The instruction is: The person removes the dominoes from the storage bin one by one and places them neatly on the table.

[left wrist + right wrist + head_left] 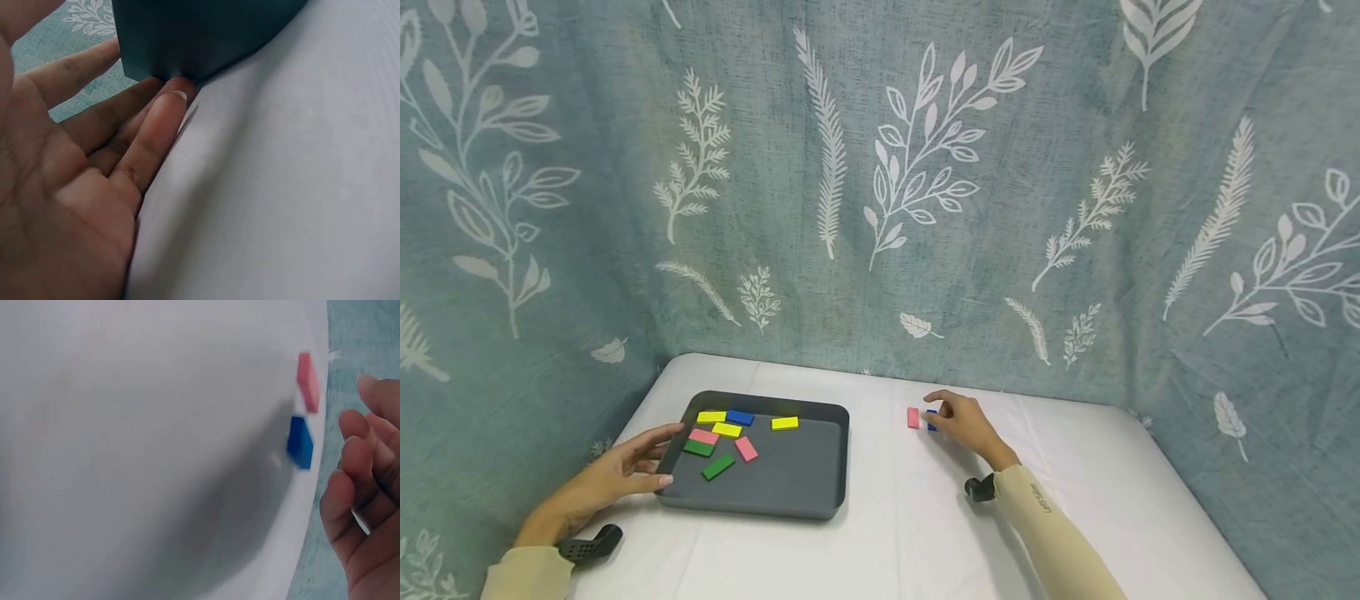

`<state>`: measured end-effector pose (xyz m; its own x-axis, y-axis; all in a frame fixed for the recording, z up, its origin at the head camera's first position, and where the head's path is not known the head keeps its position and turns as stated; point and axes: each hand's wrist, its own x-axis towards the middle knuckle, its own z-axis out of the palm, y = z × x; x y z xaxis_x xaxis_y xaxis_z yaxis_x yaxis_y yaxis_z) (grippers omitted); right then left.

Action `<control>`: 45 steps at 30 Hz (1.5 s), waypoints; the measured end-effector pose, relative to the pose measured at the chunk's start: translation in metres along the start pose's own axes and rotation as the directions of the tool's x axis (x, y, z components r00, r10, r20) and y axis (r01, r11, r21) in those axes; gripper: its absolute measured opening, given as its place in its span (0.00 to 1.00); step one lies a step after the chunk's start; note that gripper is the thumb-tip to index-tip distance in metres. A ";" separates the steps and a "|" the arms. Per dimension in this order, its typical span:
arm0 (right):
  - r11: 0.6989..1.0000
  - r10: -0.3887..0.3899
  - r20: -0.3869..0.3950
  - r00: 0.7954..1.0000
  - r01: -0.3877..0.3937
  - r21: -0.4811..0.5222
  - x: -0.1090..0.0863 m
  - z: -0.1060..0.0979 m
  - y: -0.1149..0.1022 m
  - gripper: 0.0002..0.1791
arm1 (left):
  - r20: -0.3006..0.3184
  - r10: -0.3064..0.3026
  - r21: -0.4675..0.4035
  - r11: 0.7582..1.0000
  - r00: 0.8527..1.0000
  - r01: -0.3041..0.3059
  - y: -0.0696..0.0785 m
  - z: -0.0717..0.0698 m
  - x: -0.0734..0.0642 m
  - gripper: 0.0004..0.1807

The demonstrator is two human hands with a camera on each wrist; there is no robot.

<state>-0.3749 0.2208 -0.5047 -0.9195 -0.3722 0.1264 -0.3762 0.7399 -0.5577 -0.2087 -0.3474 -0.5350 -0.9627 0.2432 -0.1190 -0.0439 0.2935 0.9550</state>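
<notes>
My left hand [613,475] is at the left side of a dark grey tray [808,475]. Its fingertips touch the tray's outer wall [187,37] in the left wrist view, and the thumb lies by the near left corner. Above the table to the right, my right hand [966,425] is held over a blue block [932,421] with its fingers loosely bent and nothing between them. A pink block [913,417] lies just left of the blue one. The right wrist view shows the blue block [300,442] and pink block [308,382] apart from the fingertips.
Inside the tray lie 3 yellow blocks, one of them a yellow block [785,423] set apart, plus a blue block [740,417], two pink and two green, including a green block [718,467]. A white cloth [895,533] covers the table; a leaf-patterned curtain [850,317] stands behind.
</notes>
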 end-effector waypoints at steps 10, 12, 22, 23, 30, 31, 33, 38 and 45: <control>0.995 -0.086 0.011 0.996 0.085 0.047 0.011 0.008 -0.027 0.21 | -0.008 -0.019 0.010 1.000 1.000 0.019 0.002 0.002 0.003 0.47; 0.993 -0.094 0.021 0.995 0.093 0.078 0.012 0.009 -0.035 0.20 | -0.013 -0.027 0.015 1.000 1.000 0.027 0.003 0.002 0.004 0.48; 0.982 -0.145 0.040 0.989 0.139 0.128 0.019 0.021 -0.065 0.19 | 0.001 -0.028 0.010 1.000 1.000 0.028 0.000 0.002 0.004 0.47; 0.981 -0.153 0.043 0.987 0.147 0.125 0.020 0.023 -0.068 0.19 | 0.002 -0.028 0.009 1.000 1.000 0.028 0.000 0.002 0.004 0.47; 0.975 -0.208 0.051 0.977 0.203 0.095 0.029 0.033 -0.092 0.19 | -0.003 -0.027 -0.004 1.000 1.000 0.027 -0.002 0.002 0.002 0.48; 0.973 -0.217 0.053 0.975 0.211 0.096 0.030 0.034 -0.096 0.19 | -0.006 -0.026 -0.001 1.000 1.000 0.026 -0.002 0.002 0.002 0.48; 0.969 -0.233 0.057 0.971 0.226 0.101 0.032 0.036 -0.103 0.18 | -0.007 -0.025 0.004 1.000 1.000 0.025 -0.002 0.001 0.002 0.48; 0.959 -0.271 0.056 0.961 0.264 0.101 0.036 0.043 -0.120 0.18 | -0.008 -0.012 0.022 1.000 1.000 0.012 0.000 0.000 0.002 0.47; 0.948 -0.313 0.080 0.946 0.307 0.084 0.042 0.057 -0.141 0.17 | -0.014 -0.027 0.022 0.999 1.000 0.027 0.002 0.001 0.002 0.48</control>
<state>-0.3541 0.0688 -0.4674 -0.7434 -0.6285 0.2289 -0.6290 0.5405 -0.5587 -0.2102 -0.3458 -0.5333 -0.9648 0.2223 -0.1408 -0.0643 0.3199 0.9453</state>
